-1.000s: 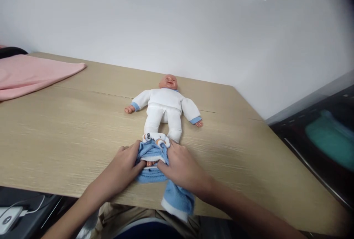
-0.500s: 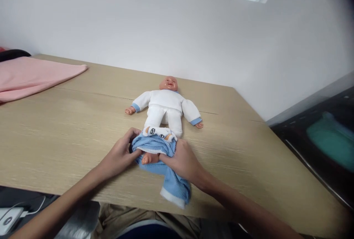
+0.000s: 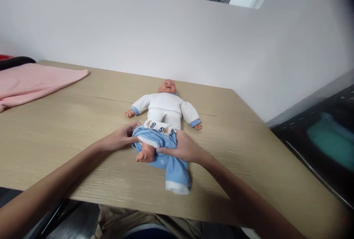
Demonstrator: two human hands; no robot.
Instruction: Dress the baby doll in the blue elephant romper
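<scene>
A baby doll (image 3: pixel 165 102) with a white cloth body and blue cuffs lies on its back, head toward the wall. Bunched around its lower legs are blue baby trousers (image 3: pixel 155 137) with a white patch showing printed eyes. My left hand (image 3: pixel 124 136) grips the trousers' left side, thumb at the white hem. On the right side my right hand (image 3: pixel 185 147) is closed on the same cloth. One bare doll foot (image 3: pixel 146 153) sticks out of a leg opening between my hands. The other trouser leg (image 3: pixel 178 176) hangs flat toward me; the second foot is hidden.
All this is on a wooden table (image 3: pixel 83 128) against a white wall (image 3: pixel 138 29). A pink cloth (image 3: pixel 35 82) lies at the far left beside a black and red item (image 3: pixel 16 61). At the right is a dark surface with something teal (image 3: pixel 332 139).
My hands have drawn the blue trousers up the doll's leg, away from me. More of the doll's foot and ankle now shows through the hem.
</scene>
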